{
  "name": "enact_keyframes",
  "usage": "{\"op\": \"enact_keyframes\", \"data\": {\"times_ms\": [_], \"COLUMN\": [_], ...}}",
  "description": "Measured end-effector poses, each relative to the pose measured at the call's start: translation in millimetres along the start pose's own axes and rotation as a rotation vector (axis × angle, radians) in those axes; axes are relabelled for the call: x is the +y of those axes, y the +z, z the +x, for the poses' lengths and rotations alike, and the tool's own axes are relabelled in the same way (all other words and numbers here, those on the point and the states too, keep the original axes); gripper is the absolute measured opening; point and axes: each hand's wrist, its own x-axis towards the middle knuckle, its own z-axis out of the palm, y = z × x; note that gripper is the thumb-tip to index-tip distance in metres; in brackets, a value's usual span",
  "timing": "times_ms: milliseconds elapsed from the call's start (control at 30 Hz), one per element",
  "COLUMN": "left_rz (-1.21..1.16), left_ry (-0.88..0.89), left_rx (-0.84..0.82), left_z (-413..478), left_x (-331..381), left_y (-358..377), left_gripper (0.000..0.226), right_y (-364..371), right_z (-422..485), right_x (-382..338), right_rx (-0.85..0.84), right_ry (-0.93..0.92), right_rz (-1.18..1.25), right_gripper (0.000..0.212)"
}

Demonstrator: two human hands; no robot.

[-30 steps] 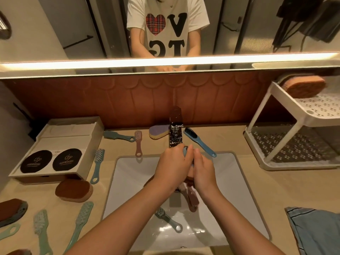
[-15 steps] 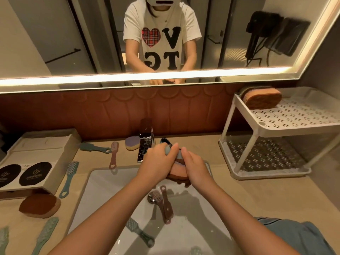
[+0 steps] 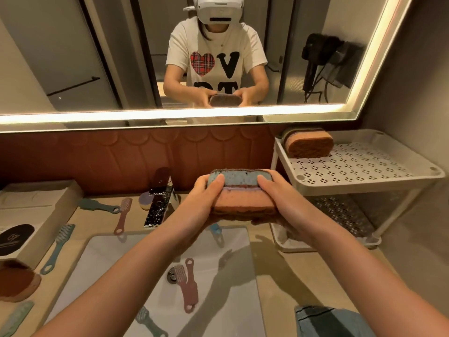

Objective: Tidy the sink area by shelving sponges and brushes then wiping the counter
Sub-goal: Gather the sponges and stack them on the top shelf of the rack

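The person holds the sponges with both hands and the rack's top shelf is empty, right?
Not quite. The left hand and right hand do hold the sponges, but the rack's top shelf is not empty: a brown sponge sits at its back left corner. The head view shows it.

cam: head, one wide-angle view | from: person's head, at the sink (image 3: 116,276) | faces: forward and down, onto counter (image 3: 279,276), wall and mirror (image 3: 73,57) | near: close, forearms fill lower frame, left hand (image 3: 201,203) and right hand (image 3: 279,203) gripping sponges (image 3: 243,198) mid-frame | edges: box (image 3: 36,203) left, rack (image 3: 364,176) right | mirror: shows headset (image 3: 218,8) head-on
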Motion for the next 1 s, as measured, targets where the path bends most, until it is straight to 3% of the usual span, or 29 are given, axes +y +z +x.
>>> {"op": "enact_keyframes", "data": {"times_ms": [300,433,567,800,933,1000], "left_rz": [0.44,0.39,0.382,0.33,0.332,0.441], "left_ry": [0.243,0.226,0.212,0.149,0.217,0.241], "left_rx": [0.016,-0.063,-0.096,0.023,-0.012,-0.024], "left_z": [28.7,51.0,72.8,105.6,113.0,115.0], "left_x": [29.8,42.2,50.2,42.7,39.5,35.3], "left_y": [59.5,78.9,104.8,139.9,145.2,143.5], "left_gripper": [0.052,0.054,0.056,0.05,0.054,0.045], "right_y": [-64.3,-95.9,-128.4,-160.2,-175.3,-182.0], "right_z": [-4.4,0.3,5.7,26.5,42.2,50.0], "right_x": [-24.0,-28.6,-32.5,-29.4,-22.1,-15.9], "right_rx": [0.145,0.131,0.098,0.351,0.43,0.467], "right_ry": [-0.097,-0.016,-0.047,-0.184,-0.159,-0.104], "right_rz": [-0.067,-0.081,-0.079,-0.227,-0.301,-0.309], "right_gripper": [0.037,0.039,0.043,0.042,0.045,0.051]}}
